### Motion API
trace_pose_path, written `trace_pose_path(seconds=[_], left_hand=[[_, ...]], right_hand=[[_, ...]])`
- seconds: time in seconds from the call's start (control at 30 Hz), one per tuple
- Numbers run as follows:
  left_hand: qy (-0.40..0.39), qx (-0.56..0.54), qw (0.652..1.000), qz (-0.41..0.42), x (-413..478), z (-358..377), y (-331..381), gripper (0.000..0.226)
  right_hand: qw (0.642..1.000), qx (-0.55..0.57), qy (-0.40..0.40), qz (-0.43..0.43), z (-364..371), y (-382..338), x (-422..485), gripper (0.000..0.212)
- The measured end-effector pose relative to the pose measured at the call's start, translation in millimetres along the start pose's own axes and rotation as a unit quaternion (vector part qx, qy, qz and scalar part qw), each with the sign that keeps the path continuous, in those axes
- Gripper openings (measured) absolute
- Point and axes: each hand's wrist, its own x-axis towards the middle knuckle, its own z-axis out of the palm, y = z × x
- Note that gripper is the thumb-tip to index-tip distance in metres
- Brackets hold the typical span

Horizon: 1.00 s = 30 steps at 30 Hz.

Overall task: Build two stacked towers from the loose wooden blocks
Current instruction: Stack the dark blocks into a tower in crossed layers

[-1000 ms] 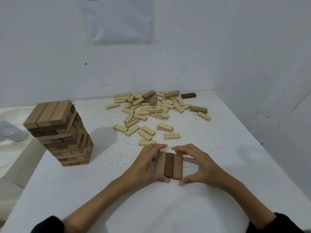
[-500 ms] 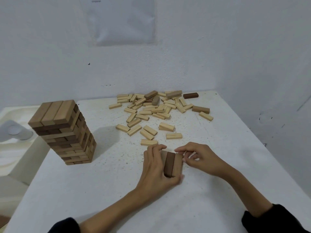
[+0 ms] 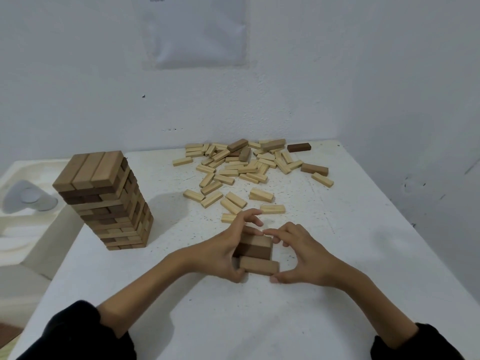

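Left hand (image 3: 223, 255) clamps the three-block row (image 3: 255, 252) in the middle of the table (image 3: 259, 320); right hand (image 3: 301, 253) curls round its other end. Tall tower (image 3: 104, 201) by the left edge, loose blocks (image 3: 246, 167) along the far edge.

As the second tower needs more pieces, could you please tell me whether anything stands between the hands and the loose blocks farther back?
Nothing visible does. Both the left hand and right hand hold the block group at the front; bare table leads to the loose blocks. The finished tower stands off to the left.
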Motion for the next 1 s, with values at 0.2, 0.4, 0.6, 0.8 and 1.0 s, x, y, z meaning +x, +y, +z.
trace_pose_path(seconds=[0.2, 0.4, 0.6, 0.8, 1.0], left_hand=[[0.06, 0.025, 0.998, -0.017, -11.1, 16.4, -6.7, 0.104], [0.109, 0.188, 0.963, -0.159, -27.0, 29.0, -4.7, 0.121], [0.09, 0.298, 0.936, -0.167, -35.8, 49.0, -7.2, 0.111], [0.074, 0.298, 0.935, -0.175, -33.7, 51.7, -0.7, 0.096], [0.069, 0.272, 0.938, -0.204, -37.6, 41.6, 2.3, 0.109]], right_hand=[[0.999, 0.0, 0.052, -0.013, 13.7, 8.9, 0.0, 0.079], [0.998, -0.005, 0.06, -0.019, 15.5, 7.6, 0.6, 0.076], [0.999, 0.001, 0.041, -0.022, 13.2, 3.4, 4.1, 0.08], [1.0, 0.01, 0.012, -0.012, 7.2, -0.9, 8.3, 0.076], [0.994, -0.082, 0.0, 0.078, 2.7, 0.7, -1.8, 0.134]])
